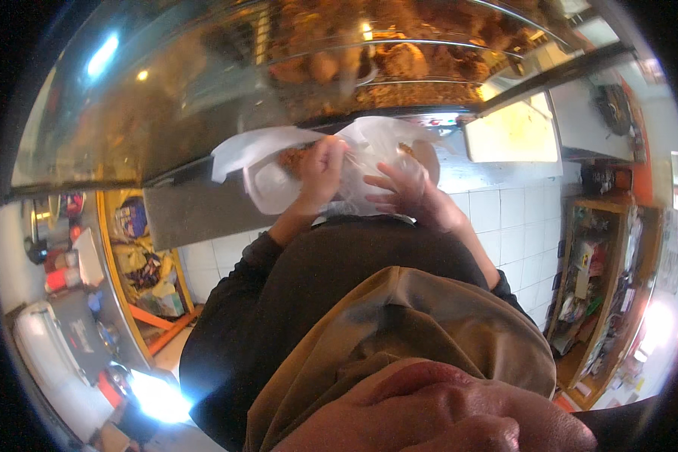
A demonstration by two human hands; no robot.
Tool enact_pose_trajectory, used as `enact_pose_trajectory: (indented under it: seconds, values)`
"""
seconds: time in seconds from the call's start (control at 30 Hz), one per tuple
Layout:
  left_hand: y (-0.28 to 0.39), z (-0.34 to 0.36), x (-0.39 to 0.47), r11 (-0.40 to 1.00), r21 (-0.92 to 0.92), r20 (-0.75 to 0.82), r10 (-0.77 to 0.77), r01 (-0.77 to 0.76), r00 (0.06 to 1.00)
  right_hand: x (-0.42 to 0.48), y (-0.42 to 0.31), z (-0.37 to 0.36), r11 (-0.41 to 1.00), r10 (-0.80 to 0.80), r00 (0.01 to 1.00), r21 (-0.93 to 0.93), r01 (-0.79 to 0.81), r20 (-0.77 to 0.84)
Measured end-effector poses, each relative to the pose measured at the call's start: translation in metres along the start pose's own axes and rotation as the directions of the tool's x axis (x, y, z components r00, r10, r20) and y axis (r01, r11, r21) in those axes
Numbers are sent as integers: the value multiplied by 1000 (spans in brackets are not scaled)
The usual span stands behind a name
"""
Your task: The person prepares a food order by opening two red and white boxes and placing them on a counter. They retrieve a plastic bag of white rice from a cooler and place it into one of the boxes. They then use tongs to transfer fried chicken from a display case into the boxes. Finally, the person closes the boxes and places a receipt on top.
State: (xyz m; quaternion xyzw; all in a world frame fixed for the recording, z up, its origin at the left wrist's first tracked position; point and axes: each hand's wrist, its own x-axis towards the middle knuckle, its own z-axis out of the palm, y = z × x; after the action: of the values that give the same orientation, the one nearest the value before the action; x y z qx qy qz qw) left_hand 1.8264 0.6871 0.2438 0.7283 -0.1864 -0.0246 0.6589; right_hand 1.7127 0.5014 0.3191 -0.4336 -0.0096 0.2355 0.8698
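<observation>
Before my body is a thin whitish plastic bag (355, 181), its upper part crumpled and blurred. My left hand (323, 166) pinches a gathered part of the bag between its fingertips. To the right, my right hand (398, 195) lies against the bag with its fingers spread; whether it holds any of the film is hard to tell. A white piece of paper or plastic (265, 146) sticks out to the left. Below it sits a pale, rounded container or wrapped packet (271, 189). Brown food (292, 160) shows partly behind my left hand.
A glass display case (192, 73) rises just beyond my hands, with brown, fried-looking food (401, 62) on wire racks. A pale cutting board (511, 133) lies right on the metal counter (203, 206). Cluttered shelves (590, 282) stand right; a wooden-framed cabinet (147, 265) stands left.
</observation>
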Motion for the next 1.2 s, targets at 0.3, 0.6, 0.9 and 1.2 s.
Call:
enact_pose_trajectory:
  seconds: [0.3,0.6,0.9,1.2]
  values:
    - [85,128,51,917,41,241,377,-398,894,-84,-65,-84,442,-561,825,-868,225,-72]
    - [127,91,116,254,928,-108,883,-272,457,-63,-149,-306,610,-668,78,-483,628,-740]
    - [138,52,132,194,980,-193,872,44,450,125,-255,-339,351,-590,623,-858,-376,-514]
    - [140,58,141,260,965,-226,879,-25,419,84,-248,-406,68,-796,601,-998,-17,-65]
